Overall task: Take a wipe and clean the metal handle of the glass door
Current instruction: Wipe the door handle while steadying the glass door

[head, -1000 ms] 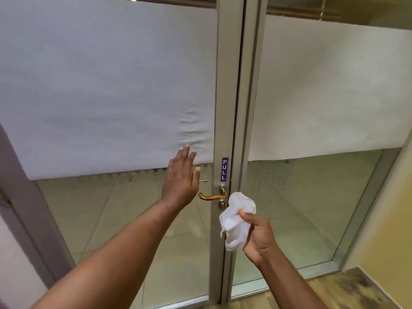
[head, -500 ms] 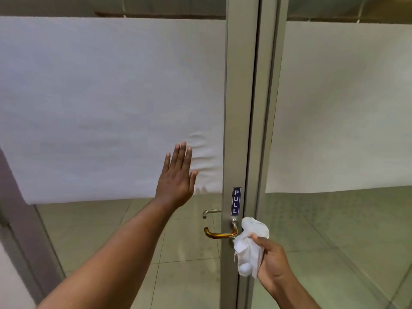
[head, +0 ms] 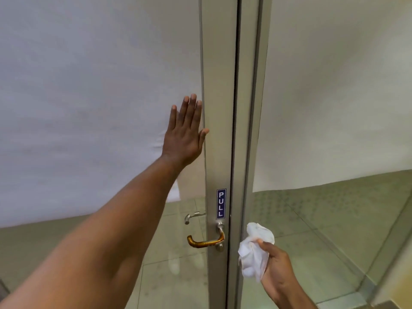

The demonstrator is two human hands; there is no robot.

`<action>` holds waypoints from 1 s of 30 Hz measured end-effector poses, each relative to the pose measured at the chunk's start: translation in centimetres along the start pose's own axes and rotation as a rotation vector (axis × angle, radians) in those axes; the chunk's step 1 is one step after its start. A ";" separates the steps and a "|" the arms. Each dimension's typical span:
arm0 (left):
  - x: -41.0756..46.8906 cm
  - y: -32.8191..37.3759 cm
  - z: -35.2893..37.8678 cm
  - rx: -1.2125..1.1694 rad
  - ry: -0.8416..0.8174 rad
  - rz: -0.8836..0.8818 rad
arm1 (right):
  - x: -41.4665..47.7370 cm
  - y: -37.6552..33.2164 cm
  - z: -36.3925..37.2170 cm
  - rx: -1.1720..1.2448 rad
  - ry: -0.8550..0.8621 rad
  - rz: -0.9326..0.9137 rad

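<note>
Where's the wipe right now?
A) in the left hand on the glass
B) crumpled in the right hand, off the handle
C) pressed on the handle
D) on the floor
B: the crumpled white wipe is held in the right hand, to the right of the brass lever handle and not touching it.

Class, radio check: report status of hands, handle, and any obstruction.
Left hand flat on door, open. Right hand gripping wipe, beside handle, not touching. Nothing blocking.
</note>
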State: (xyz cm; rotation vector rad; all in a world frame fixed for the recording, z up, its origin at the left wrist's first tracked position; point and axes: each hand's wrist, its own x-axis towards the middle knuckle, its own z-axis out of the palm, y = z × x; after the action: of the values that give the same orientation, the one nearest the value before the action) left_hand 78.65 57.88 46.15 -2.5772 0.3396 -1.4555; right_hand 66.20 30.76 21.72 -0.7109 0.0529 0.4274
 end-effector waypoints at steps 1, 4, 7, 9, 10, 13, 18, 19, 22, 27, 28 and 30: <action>0.1 -0.3 0.3 0.006 0.007 0.003 | 0.2 0.0 -0.2 -0.006 0.020 -0.016; 0.3 -0.9 1.2 0.021 0.022 0.024 | 1.5 0.5 -1.8 -0.008 0.159 -0.072; 0.4 -1.3 1.8 0.048 0.064 0.055 | 3.0 1.4 -2.7 -0.049 0.348 -0.132; 0.5 -1.5 2.1 0.052 0.088 0.065 | 4.1 2.3 -2.4 -0.110 0.440 -0.202; 0.5 -1.6 2.3 0.055 0.104 0.066 | 4.5 2.7 -2.1 -0.171 0.476 -0.244; 0.6 -1.6 2.6 0.072 0.146 0.068 | 5.7 3.9 -0.6 -0.376 0.514 -0.342; 0.6 -1.8 3.2 0.093 0.192 0.062 | 8.9 5.6 0.4 -0.907 0.460 -0.500; 0.6 -1.9 3.3 0.093 0.198 0.060 | 9.5 5.9 0.3 -1.055 0.402 -0.557; 0.7 -1.8 3.3 0.106 0.211 0.053 | 10.8 6.3 -0.2 -1.385 0.176 -0.632; 0.7 -1.7 3.2 0.126 0.222 0.050 | 12.5 5.4 -1.0 -1.904 0.073 -0.472; 0.7 -1.6 3.2 0.130 0.223 0.049 | 12.6 5.2 -1.0 -1.993 0.058 -0.497; 0.7 -1.7 3.1 0.137 0.221 0.046 | 12.8 4.8 -0.6 -2.098 0.026 -0.537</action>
State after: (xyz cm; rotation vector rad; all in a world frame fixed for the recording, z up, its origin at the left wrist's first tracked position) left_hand 81.87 59.39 45.53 -2.2940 0.3129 -1.6878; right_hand 76.03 38.23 15.87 -2.6937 -0.6540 -0.2394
